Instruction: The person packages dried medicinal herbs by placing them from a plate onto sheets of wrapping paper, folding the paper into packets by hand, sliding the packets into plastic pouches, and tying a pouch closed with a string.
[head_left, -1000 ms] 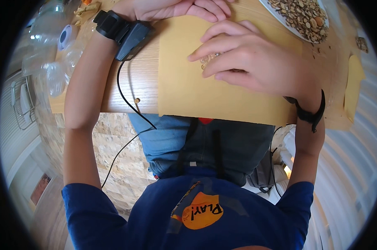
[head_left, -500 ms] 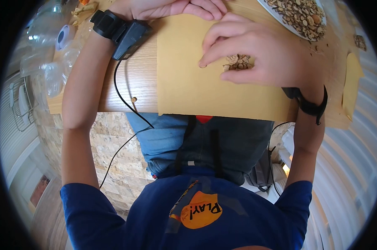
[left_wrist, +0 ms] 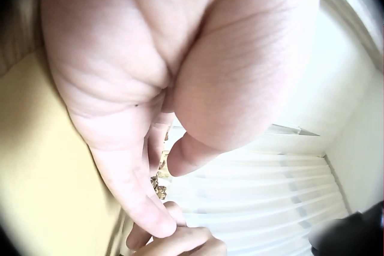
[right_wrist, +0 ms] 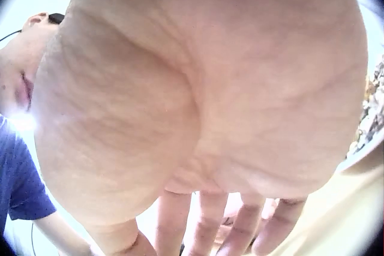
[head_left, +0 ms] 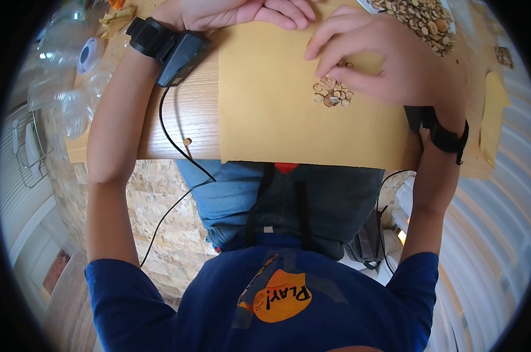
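Observation:
A loose pile of small round wooden slices lies on the yellow paper sheet. My right hand hovers over the pile's upper edge, fingers loosely bent, thumb and index tips close together by the top slices; nothing is plainly seen held. In the right wrist view the palm hides most of the scene. My left hand rests palm up at the sheet's top edge, fingers relaxed and empty. The left wrist view shows its palm close up, with fingers of the right hand just beyond.
A white plate heaped with wooden slices stands at the upper right. Clear plastic cups and a tape roll are at the left. One wooden piece lies near the table's front edge, beside a black cable.
My right hand has moved right and up, uncovering the pile, which now lies in view below its fingertips. My left hand stays nearly where it was.

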`<action>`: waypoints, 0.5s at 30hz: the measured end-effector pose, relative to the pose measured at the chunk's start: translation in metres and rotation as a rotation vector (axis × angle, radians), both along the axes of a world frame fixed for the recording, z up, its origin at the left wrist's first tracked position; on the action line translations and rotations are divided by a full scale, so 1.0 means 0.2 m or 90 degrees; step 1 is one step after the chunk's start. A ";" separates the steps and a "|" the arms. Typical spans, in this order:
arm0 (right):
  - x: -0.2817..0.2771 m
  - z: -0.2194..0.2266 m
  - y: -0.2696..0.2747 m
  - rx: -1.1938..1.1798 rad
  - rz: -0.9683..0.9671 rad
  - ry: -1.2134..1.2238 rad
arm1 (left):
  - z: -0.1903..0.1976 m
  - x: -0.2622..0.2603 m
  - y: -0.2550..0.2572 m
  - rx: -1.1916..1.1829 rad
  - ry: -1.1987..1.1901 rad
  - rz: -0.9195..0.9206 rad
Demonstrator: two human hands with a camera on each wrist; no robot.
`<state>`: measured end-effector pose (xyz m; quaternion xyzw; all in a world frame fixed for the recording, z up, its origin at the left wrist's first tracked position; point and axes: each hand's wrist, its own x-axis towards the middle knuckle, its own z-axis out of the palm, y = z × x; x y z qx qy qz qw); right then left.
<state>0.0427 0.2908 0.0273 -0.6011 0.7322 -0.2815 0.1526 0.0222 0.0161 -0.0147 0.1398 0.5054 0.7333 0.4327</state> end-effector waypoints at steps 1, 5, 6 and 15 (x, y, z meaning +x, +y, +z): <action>-0.01 0.02 0.00 -0.019 -0.032 0.026 | -0.01 0.00 0.00 0.001 0.002 0.000; 0.02 0.16 0.01 0.080 -0.239 0.016 | -0.05 -0.01 -0.01 0.022 0.017 -0.018; -0.01 0.12 0.04 0.069 -0.258 0.006 | -0.04 -0.01 -0.01 0.013 0.025 -0.024; 0.08 0.12 0.03 0.137 -0.259 0.064 | 0.18 0.06 0.01 -0.291 0.229 -0.094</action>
